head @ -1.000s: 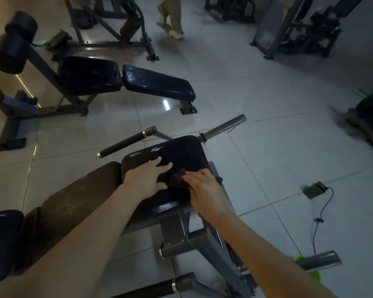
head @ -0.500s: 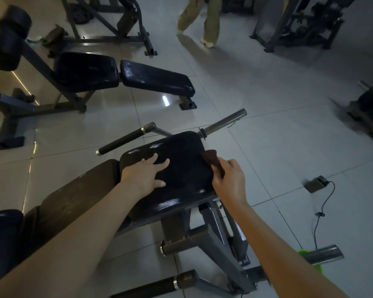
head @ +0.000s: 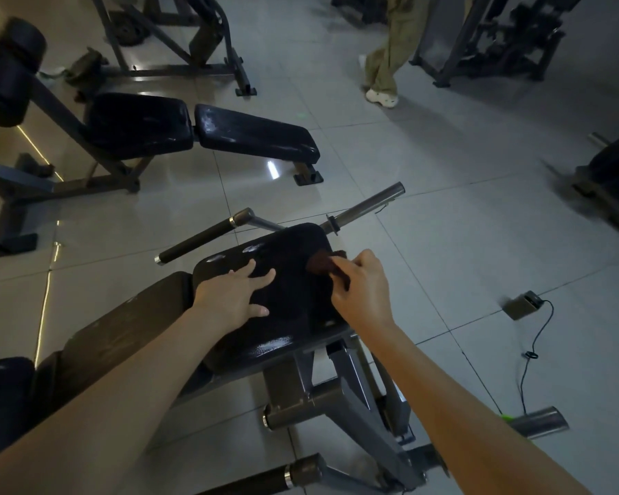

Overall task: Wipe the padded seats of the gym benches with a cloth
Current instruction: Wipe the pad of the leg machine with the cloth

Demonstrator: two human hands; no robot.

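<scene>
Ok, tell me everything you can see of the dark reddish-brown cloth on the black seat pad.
The dark reddish-brown cloth is a small, crumpled piece of soft-looking fabric, bunched rather than spread flat. It lies on the far right part of the black padded seat, near its edge. The right hand pinches it from the near side, hiding part of it. The left hand rests flat on the pad, apart from the cloth.

Head camera looks steeply down, close over the padded seat (head: 286,280)
</scene>
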